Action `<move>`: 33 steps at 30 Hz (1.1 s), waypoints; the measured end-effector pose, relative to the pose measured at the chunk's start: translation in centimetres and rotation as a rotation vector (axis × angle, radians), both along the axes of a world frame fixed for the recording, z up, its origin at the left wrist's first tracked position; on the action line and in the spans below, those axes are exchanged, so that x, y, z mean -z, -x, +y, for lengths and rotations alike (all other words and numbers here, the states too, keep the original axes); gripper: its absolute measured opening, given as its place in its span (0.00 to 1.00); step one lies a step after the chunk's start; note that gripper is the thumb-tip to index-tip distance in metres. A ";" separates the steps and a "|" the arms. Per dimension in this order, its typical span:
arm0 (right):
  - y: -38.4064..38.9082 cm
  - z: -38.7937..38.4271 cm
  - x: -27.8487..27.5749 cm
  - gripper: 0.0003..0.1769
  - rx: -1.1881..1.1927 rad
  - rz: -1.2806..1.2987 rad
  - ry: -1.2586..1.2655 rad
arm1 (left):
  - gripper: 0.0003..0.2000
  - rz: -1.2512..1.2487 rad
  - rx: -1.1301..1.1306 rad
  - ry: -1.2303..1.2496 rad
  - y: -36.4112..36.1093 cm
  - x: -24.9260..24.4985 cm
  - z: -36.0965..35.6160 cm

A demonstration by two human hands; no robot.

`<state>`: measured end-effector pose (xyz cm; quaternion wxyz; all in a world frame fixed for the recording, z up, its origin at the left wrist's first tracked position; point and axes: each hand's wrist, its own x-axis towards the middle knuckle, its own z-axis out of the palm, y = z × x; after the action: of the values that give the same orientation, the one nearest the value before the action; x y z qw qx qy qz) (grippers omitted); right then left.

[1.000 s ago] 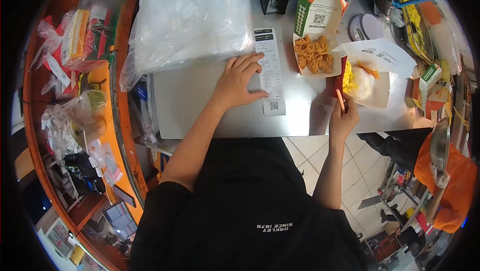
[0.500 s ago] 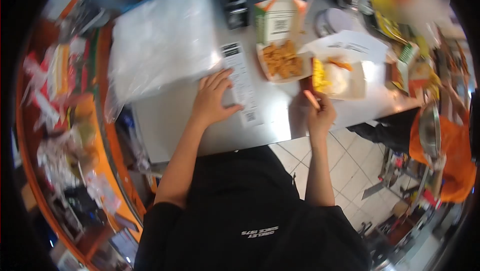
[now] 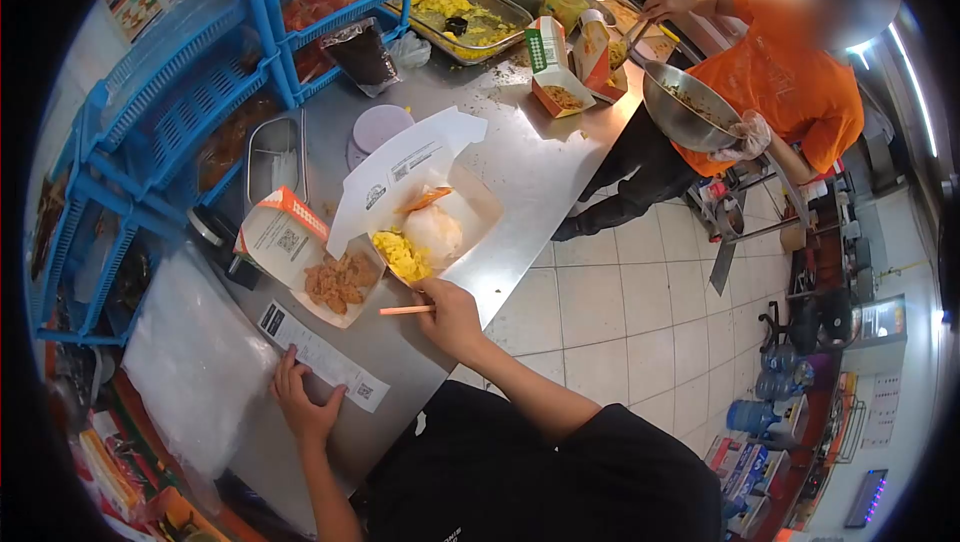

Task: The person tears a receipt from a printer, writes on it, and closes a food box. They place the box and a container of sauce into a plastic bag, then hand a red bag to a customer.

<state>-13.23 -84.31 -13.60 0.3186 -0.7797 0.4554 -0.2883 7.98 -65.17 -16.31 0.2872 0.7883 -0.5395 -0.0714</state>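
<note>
My left hand (image 3: 305, 407) rests with its fingers spread at the edge of a long printed receipt (image 3: 325, 360) on the metal counter. My right hand (image 3: 452, 320) is closed around a slim orange pen-like stick (image 3: 405, 310), which points left. Its fingertips are at the near corner of an open takeout box (image 3: 478, 214). Inside that box are white rice (image 3: 433, 232), yellow scrambled egg (image 3: 402, 256) and an orange-brown piece. Left of it stands a smaller open carton (image 3: 290, 242) holding brown fried pieces (image 3: 340, 282).
Clear plastic bags (image 3: 190, 362) lie at left, by blue plastic racks (image 3: 180, 122). Farther back are a tray of yellow food (image 3: 465, 17) and two open cartons (image 3: 560, 67). A co-worker in an orange shirt (image 3: 770, 92) holds a metal bowl (image 3: 690, 107) at right.
The view has swung right and up, bringing in the racks, the food tray and more of the co-worker. My left hand stays by the receipt, and my right still holds the stick beside the box.
</note>
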 end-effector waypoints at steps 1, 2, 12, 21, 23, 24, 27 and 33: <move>0.1 0.1 0.0 0.08 0.005 -0.003 0.001 | 0.26 0.004 -0.008 -0.005 0.1 0.0 0.1; 0.1 0.0 0.0 0.08 0.000 -0.007 -0.001 | 0.26 0.002 -0.004 -0.006 0.0 0.0 0.0; 0.1 -0.1 -0.3 0.06 -0.019 0.026 0.016 | 0.26 0.003 -0.002 -0.001 0.0 0.0 0.1; -0.2 -0.1 -0.1 0.05 -0.019 -0.015 0.031 | 0.27 -0.002 -0.001 -0.014 0.0 0.3 0.2; -0.3 -0.1 0.1 0.05 -0.014 -0.027 0.034 | 0.27 -0.006 0.000 -0.012 -0.1 0.3 0.1; -0.3 -0.1 0.1 0.05 -0.009 -0.039 0.035 | 0.27 -0.003 0.000 -0.008 0.0 0.3 0.1; -0.2 -0.1 0.1 0.05 -0.008 -0.020 0.044 | 0.27 -0.006 0.003 -0.002 -0.1 0.4 0.1; -0.2 -0.1 0.2 0.05 -0.003 -0.017 0.032 | 0.27 -0.015 0.012 -0.002 -0.1 0.1 0.1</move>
<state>-13.00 -84.37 -13.77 0.3105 -0.7830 0.4466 -0.3019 8.08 -65.07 -16.45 0.2820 0.7859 -0.5462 -0.0677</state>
